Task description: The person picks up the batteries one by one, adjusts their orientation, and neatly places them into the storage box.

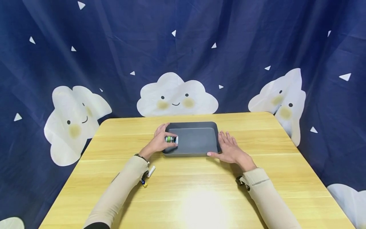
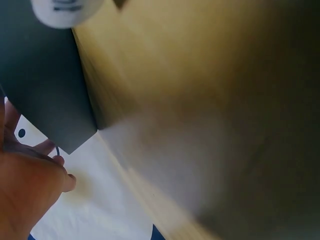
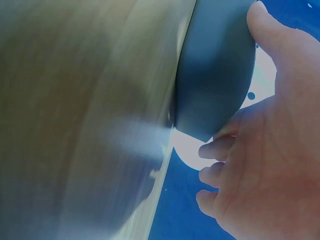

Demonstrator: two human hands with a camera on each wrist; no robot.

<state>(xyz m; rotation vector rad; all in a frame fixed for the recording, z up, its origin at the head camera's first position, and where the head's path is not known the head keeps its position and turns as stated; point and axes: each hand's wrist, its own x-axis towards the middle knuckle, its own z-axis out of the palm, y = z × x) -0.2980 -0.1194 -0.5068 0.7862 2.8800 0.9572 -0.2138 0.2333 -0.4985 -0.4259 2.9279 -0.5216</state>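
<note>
A shallow dark grey rectangular tray (image 1: 194, 140) lies on the wooden table. At its left end my left hand (image 1: 160, 140) pinches what looks like a small battery (image 1: 169, 139), banded in green, white and black, between thumb and finger just over the rim. Other fingers of that hand are at the tray's outer left side. My right hand (image 1: 228, 149) rests against the tray's right end, fingers spread, thumb on the front right corner. The right wrist view shows its fingers (image 3: 212, 175) beside the tray wall. The left wrist view does not show the pinched item clearly.
Near my left wrist lie a white cylinder (image 1: 151, 171) and a small blue and yellow piece (image 1: 144, 183), both battery-like. A thin dark item (image 1: 115, 177) is partly hidden behind the left sleeve. A blue curtain (image 1: 177, 57) with clouds hangs behind the table (image 1: 177, 203).
</note>
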